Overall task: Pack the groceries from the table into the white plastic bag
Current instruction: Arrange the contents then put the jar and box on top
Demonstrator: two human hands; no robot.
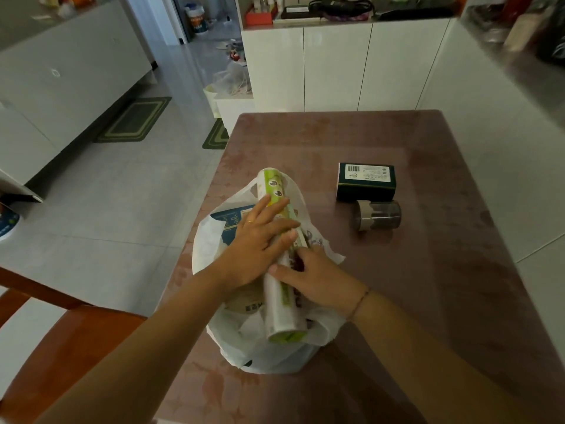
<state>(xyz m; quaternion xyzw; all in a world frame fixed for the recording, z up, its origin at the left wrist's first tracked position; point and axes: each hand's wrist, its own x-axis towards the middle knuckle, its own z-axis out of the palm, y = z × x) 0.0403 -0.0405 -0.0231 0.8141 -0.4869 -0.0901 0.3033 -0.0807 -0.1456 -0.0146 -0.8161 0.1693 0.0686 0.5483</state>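
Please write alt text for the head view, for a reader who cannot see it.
Two hands hold a long green-and-white roll in a white plastic bag on a reddish table: the left hand lies flat on it, the right hand touches its near part. A dark box and a small jar on its side lie beside the bag.

A thin white plastic bag (pixel 275 356) sits crumpled near the left edge of the reddish-brown desk (pixel 428 270), its mouth open. A long green-and-white tube-shaped pack (pixel 282 313) lies lengthwise over the opening, with its far end poking past the bag's rim. A blue printed packet (pixel 232 221) shows inside the bag. To the right, well apart from the bag, stands a dark green rectangular carton with a white barcode label (pixel 365 185). Just beside it, nearer the camera, a clear cylindrical jar with dark contents (pixel 377 215) lies on its side.
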